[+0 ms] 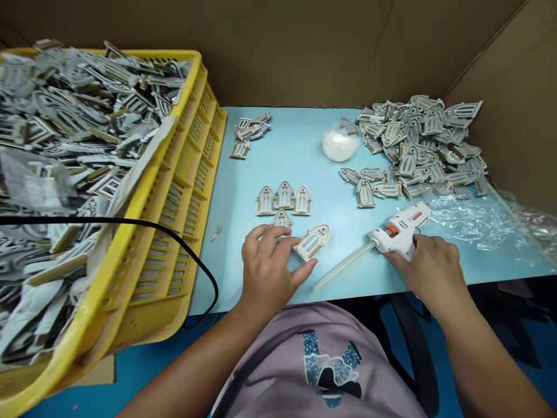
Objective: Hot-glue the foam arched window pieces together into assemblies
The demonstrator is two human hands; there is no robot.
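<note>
My left hand (270, 261) pinches a small arched window-shaped piece (312, 242) by its lower edge, between thumb and index finger, just over the table. The piece is white with a brown edge and tilts to the right. My right hand (433, 267) is wrapped round the handle of a white hot glue gun (402, 229). A long clear glue stick (346, 267) sticks out of its back, pointing at my left hand. Beyond my left fingers stand more arched pieces (284, 195) in a small group; one (282, 218) is partly hidden by those fingers.
A yellow crate (191, 157) heaped with similar pieces fills the left side, a black cable (165, 229) crossing it. Toward the back right lie a pile of arched pieces (411, 133), a clear bowl with white contents (340, 142) and plastic wrap (474, 220). Cardboard walls (296, 52) enclose the light-blue table (300, 157).
</note>
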